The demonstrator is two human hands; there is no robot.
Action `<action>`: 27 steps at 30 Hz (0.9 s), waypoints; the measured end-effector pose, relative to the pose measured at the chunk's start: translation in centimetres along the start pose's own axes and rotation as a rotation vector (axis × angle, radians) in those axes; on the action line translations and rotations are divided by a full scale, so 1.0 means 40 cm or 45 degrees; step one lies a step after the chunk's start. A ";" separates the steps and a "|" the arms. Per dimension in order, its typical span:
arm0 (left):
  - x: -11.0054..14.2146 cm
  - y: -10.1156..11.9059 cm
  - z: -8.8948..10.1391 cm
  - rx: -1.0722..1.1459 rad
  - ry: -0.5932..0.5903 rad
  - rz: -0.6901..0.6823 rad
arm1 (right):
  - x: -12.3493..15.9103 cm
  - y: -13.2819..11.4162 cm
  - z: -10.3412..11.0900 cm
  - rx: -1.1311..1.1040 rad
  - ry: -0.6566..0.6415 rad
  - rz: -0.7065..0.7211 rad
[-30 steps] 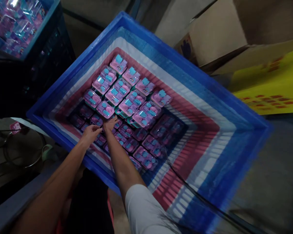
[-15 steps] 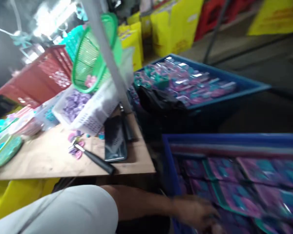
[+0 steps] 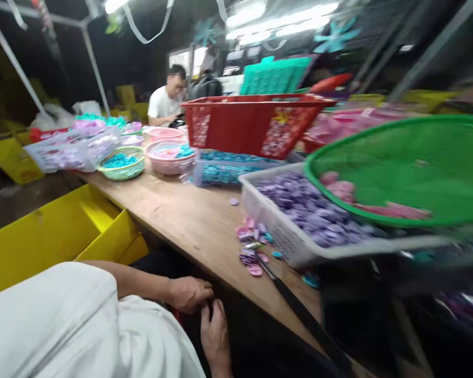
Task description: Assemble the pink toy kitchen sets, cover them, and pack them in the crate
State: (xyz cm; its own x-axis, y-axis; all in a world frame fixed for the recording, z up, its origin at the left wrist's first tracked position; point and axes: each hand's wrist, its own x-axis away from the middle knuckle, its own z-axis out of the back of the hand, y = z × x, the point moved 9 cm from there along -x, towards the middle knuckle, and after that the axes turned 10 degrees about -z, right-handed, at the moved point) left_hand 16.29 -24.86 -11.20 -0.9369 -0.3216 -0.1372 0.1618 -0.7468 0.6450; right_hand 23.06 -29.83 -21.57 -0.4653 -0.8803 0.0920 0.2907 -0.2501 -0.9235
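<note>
Low in the centre of the frame, the left hand (image 3: 189, 294) and right hand (image 3: 216, 336) come together, fingers bent and fingertips close — whether they pinch anything cannot be told. Just beyond them, a wooden table (image 3: 189, 220) slants from centre left to lower right. On it, right of the hands, a black-handled tool (image 3: 299, 310) lies with its metal tip at some pink and purple pieces (image 3: 254, 270). Behind, a white basket (image 3: 266, 220) holds purple pieces — a green basket (image 3: 410, 163) tilts above it, far right. A red basket (image 3: 232, 123) stands upper centre; a person in white (image 3: 160, 105) sits upper left.
</note>
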 end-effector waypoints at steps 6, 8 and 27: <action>0.288 -0.134 0.241 -0.095 0.323 0.180 | -0.014 -0.422 -0.257 0.289 -0.584 0.559; 0.401 -0.165 0.338 -0.101 0.490 0.213 | 0.000 -0.561 -0.368 0.397 -0.759 0.757; 1.481 -0.290 0.496 -0.496 0.456 2.137 | -0.245 -0.784 -0.655 0.498 -0.819 1.322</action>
State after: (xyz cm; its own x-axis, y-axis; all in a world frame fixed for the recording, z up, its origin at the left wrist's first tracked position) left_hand -47.23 -23.70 -11.89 0.4041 -0.8803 0.2486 0.9012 0.4297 0.0565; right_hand -3.42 -2.80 -3.27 0.5800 -0.7408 -0.3388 0.5488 0.6627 -0.5096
